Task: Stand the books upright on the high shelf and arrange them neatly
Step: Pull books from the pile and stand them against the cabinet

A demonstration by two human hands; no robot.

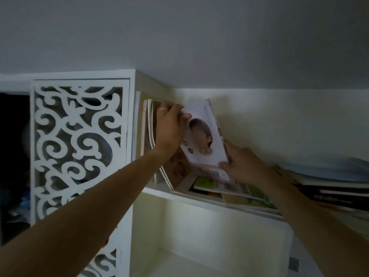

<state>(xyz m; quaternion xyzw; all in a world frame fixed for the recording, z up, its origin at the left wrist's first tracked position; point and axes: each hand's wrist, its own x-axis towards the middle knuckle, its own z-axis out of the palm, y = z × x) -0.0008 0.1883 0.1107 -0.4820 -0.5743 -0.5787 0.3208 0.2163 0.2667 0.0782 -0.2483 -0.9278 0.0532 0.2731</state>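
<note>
A white shelf unit (199, 198) stands against a pale wall under a grey ceiling, its left side closed by a carved scrollwork panel (79, 146), as a person reaches up with both bare arms to the high shelf (159, 191). To the right of the two hands, a stack of flat-lying books (329, 184) rests on the shelf board, its edges hanging out past the front; just below the hands lie more flat books, one with a green cover (207, 183). Between the hands is a white-covered book (207, 136) with a printed picture on its front, tilted with its top leaning toward the wall on the right and its lower end above the flat books. The left hand (169, 128), a ring on one finger, is at the book's upper left corner, fingers curled over the top edge and thumb pressed on the cover. The right hand (242, 166) grips the book's lower right corner, fingers wrapped along the spine edge and thumb on the cover. Just left of the left hand, several thin books (145, 126) stand upright against the shelf's side wall, and a brown-covered book (179, 170) leans beneath that wrist.
</note>
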